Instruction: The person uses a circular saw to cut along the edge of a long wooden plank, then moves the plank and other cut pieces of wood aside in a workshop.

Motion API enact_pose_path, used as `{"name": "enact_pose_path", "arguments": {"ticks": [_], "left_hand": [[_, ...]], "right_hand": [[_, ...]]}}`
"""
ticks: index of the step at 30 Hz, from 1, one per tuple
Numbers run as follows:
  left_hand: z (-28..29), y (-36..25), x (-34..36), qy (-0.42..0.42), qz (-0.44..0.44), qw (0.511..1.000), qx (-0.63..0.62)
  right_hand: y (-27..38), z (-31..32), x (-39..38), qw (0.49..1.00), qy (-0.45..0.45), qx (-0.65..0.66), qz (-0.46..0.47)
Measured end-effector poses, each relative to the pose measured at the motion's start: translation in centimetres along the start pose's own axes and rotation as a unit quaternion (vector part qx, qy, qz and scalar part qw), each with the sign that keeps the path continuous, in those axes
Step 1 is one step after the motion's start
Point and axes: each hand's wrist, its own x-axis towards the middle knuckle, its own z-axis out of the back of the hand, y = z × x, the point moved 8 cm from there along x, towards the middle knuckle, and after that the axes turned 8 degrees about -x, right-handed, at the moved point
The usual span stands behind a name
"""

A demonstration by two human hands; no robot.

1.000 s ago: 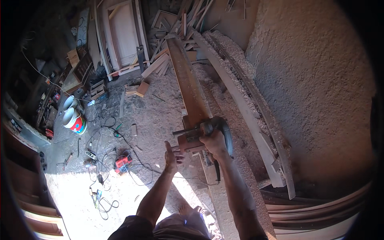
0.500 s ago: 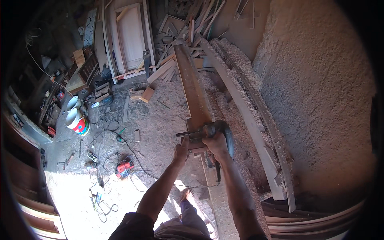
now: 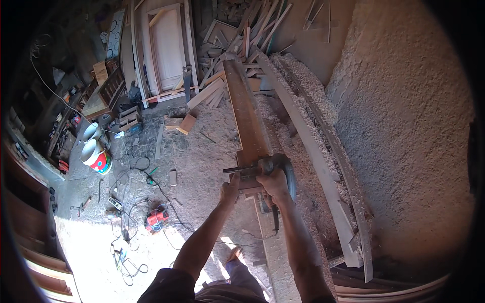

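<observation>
A dark handheld circular saw with a rounded guard on its right side rests on a long wooden plank that runs away from me. My right hand is wrapped round its rear handle. At the left side of the saw, my left hand grips the edge of its base with the thumb on top. A black rod sticks out to the left above that hand. The blade is hidden from view. Behind the saw, a dusty plank stretches back toward my body, and a cord trails from the handle.
Long boards heaped with shavings lie along the rough wall at right. A red power tool sits among tangled cords on the floor at left. Buckets stand farther left. Scrap wood and a door panel are at the back.
The view has shifted slightly, so the surroundings sit a little differently in the picture. Both hands keep their hold on the saw, with barely any movement along the plank visible.
</observation>
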Motion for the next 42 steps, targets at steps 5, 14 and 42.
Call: {"name": "enact_pose_path", "arguments": {"ticks": [5, 14, 42], "left_hand": [[-0.3, -1.1, 2.2, 0.003, -0.003, 1.0, -0.002], [-1.0, -2.9, 6.0, 0.008, -0.013, 0.999, -0.031], [-2.0, -6.7, 16.7, -0.028, -0.001, 1.0, -0.01]], "right_hand": [[1.2, -0.4, 2.0, 1.0, -0.005, 0.003, 0.014], [3.6, -1.0, 5.4, 0.998, -0.019, -0.009, 0.052], [6.4, -3.8, 16.3, 0.998, -0.029, 0.009, 0.052]]}}
